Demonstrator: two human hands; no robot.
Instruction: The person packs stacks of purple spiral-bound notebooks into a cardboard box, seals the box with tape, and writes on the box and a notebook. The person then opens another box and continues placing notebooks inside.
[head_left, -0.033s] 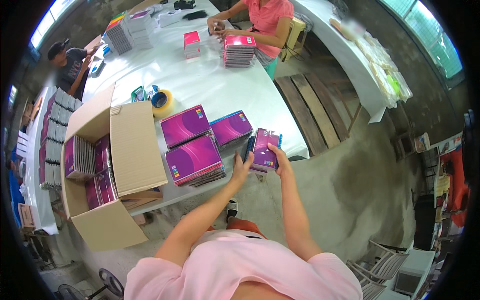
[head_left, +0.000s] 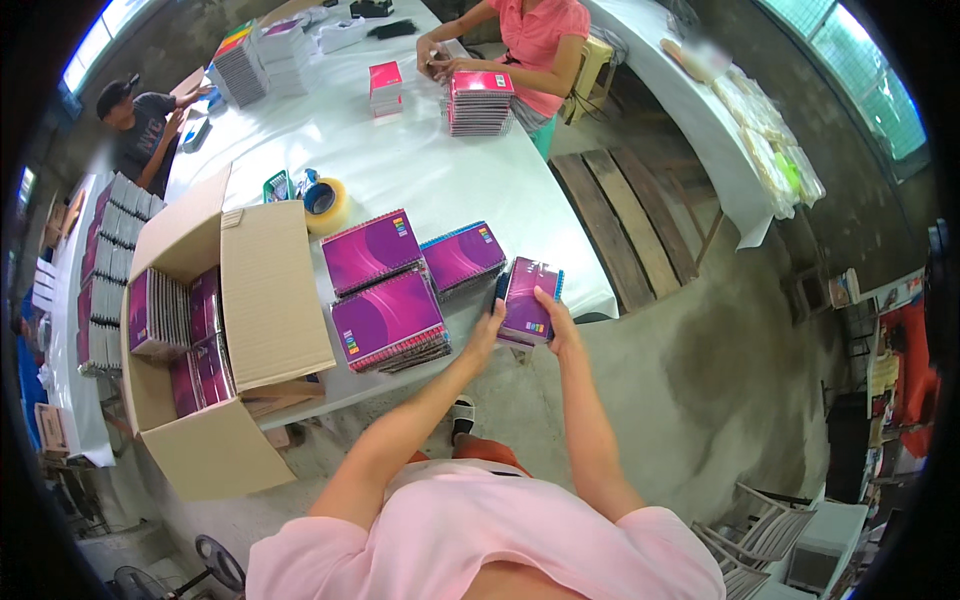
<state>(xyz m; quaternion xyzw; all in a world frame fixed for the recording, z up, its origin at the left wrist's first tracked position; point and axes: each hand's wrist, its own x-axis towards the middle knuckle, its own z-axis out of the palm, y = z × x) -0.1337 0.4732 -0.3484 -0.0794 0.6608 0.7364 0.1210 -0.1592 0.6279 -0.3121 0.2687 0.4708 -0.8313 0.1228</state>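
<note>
Between my two hands, at the table's front right corner, is a small stack of purple spiral notebooks [head_left: 528,297] with blue coils on its right edge. My left hand [head_left: 486,332] grips the stack's lower left side. My right hand [head_left: 562,325] wraps its right side, with the thumb lying on the top cover; the fingers beneath are hidden. Just left of the hands are more purple notebook stacks: a near one [head_left: 390,320] with red coils, one behind it [head_left: 370,248], and a blue-coiled one [head_left: 463,254].
An open cardboard box [head_left: 275,300] at left holds several notebook stacks. Tape rolls [head_left: 330,205] and a green basket [head_left: 277,187] stand behind it on the white table [head_left: 540,215]. Two people work across the table, one by red notebooks [head_left: 480,100]. A wooden bench [head_left: 625,225] stands at right.
My left hand has shifted slightly up and right, closer against the notebook stack. Across the table, the hands of the person in the pink-red shirt have moved a little.
</note>
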